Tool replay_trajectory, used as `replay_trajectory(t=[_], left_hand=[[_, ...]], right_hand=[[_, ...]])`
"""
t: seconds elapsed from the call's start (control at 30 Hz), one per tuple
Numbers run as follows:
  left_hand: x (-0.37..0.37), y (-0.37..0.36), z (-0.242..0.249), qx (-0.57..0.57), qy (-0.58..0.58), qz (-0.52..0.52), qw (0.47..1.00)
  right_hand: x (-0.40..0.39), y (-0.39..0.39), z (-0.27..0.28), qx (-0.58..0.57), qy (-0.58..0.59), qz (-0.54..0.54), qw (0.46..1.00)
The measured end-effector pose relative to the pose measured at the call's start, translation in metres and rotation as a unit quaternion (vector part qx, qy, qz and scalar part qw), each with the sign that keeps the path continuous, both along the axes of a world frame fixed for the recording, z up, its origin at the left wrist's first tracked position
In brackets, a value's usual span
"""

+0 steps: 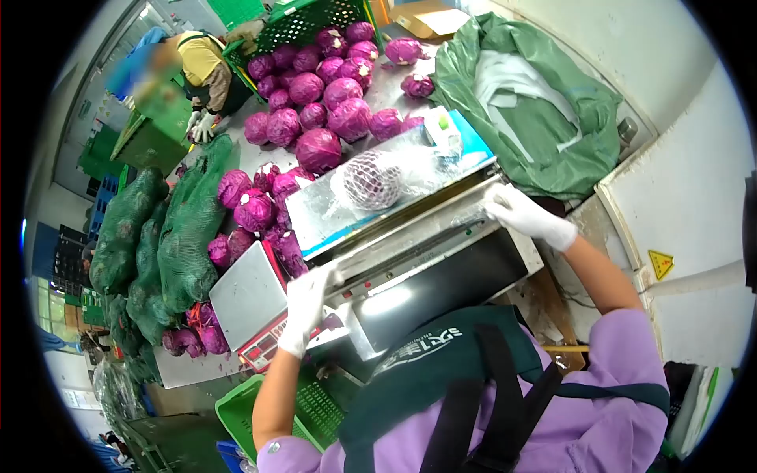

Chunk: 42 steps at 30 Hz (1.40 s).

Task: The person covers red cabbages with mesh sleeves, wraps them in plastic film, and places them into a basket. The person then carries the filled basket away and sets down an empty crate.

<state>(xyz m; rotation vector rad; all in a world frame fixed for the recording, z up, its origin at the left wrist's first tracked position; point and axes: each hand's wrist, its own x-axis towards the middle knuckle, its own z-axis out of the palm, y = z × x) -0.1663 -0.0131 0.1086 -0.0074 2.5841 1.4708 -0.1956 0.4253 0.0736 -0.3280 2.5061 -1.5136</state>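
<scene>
My left hand (310, 303), in a white glove, is closed at the left end of a metal film-wrapping machine (441, 296), beside a weighing scale (251, 296). At the machine's right end, my gloved right hand (524, 219) has its fingers pressed together. A pale strip that looks like plastic film (418, 230) spans between both hands; its edges are hard to make out. Just beyond, a red cabbage (372, 181) in a white foam net lies on the machine's metal top, with clear, crinkled plastic around it.
Many red cabbages (315, 114) are heaped beyond the machine, by a tipped green crate (315, 27). Green net sacks (185, 236) lie at left. A green bag (544, 102) stands at right, and a green basket (315, 410) below left. Another person (201, 67) works at the far left.
</scene>
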Motion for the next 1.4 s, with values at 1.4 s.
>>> replay_trajectory(t=[1.4], left_hand=[[0.126,0.02,-0.09,0.318,-0.263,0.05,0.91]], right_hand=[[0.144,-0.033,-0.01,-0.082,-0.17,-0.079,0.979]])
